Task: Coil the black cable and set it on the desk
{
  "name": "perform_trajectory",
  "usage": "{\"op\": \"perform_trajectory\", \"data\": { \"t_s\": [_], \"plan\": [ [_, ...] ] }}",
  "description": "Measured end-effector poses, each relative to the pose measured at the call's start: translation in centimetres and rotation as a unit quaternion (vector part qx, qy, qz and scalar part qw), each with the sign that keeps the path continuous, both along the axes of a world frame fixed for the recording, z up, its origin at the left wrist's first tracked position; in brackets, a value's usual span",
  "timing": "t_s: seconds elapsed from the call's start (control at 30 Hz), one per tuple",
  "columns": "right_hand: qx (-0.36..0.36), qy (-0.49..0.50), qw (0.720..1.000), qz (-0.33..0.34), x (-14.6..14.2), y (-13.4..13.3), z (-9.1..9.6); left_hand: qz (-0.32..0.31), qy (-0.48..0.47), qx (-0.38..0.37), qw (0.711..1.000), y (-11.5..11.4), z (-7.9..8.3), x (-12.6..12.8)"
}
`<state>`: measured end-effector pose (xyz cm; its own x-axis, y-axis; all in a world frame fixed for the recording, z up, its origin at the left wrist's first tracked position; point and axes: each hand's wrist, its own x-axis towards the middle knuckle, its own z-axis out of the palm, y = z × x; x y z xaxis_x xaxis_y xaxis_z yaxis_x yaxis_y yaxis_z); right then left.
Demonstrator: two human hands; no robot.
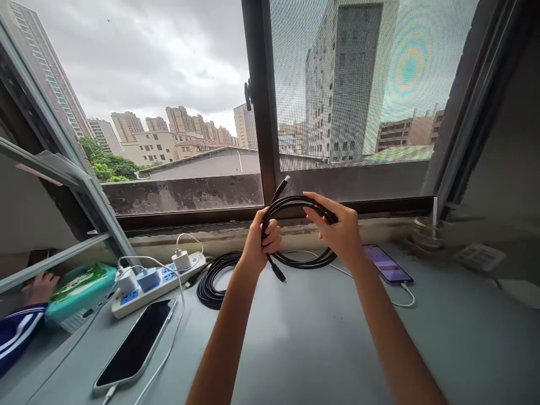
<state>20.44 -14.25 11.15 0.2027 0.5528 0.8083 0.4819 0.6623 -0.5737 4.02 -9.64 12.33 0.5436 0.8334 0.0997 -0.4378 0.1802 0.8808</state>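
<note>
A black cable with plug ends, wound into a loop, is held up above the table between both hands. My left hand wraps its fingers round the left side of the coil. One plug sticks up above that hand and another hangs just below it. My right hand grips the upper right of the loop, thumb inside and fingers over the outside. Behind my left forearm a second coiled black cable lies on the table, partly hidden.
A white power strip with chargers stands at the left, near a phone. Another phone charges at the right. Further right is a clear cup with a straw. Another person's hand is beside a green wipes pack. A window backs the table.
</note>
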Motion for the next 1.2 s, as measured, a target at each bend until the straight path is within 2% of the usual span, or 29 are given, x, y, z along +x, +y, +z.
{"op": "perform_trajectory", "data": {
  "t_s": [0.17,0.27,0.33,0.5,0.57,0.67,0.83,1.03,1.2],
  "plan": [
    [-0.012,-0.015,1.0,0.014,0.7,0.0,0.0,0.043,0.025,0.04,0.998,-0.3,0.0,0.1],
    [-0.023,-0.021,0.999,0.03,1.6,0.3,-0.2,0.091,0.057,0.081,0.991,-0.6,-0.3,0.7],
    [-0.017,-0.026,0.999,0.013,2.0,0.4,-0.2,0.128,0.078,0.112,0.982,-0.9,-0.5,1.3],
    [0.014,-0.039,0.998,-0.048,2.1,0.4,0.0,0.239,0.094,0.248,0.934,-2.5,-0.5,2.6],
    [0.034,-0.041,0.997,-0.061,1.9,0.3,0.1,0.253,0.094,0.3,0.915,-2.9,-0.4,2.7],
    [0.062,-0.04,0.994,-0.086,1.4,0.2,0.3,0.239,0.085,0.327,0.91,-3.0,-0.1,2.5],
    [0.089,-0.046,0.989,-0.113,0.9,-0.3,0.5,0.217,0.067,0.321,0.919,-3.2,0.2,2.3],
    [0.096,-0.038,0.99,-0.096,0.9,-0.8,0.7,0.136,0.039,0.229,0.963,-4.1,1.0,1.9],
    [0.099,-0.034,0.99,-0.094,0.4,-1.2,1.0,0.043,0.011,0.17,0.984,-4.2,1.6,0.7]
  ]
}}
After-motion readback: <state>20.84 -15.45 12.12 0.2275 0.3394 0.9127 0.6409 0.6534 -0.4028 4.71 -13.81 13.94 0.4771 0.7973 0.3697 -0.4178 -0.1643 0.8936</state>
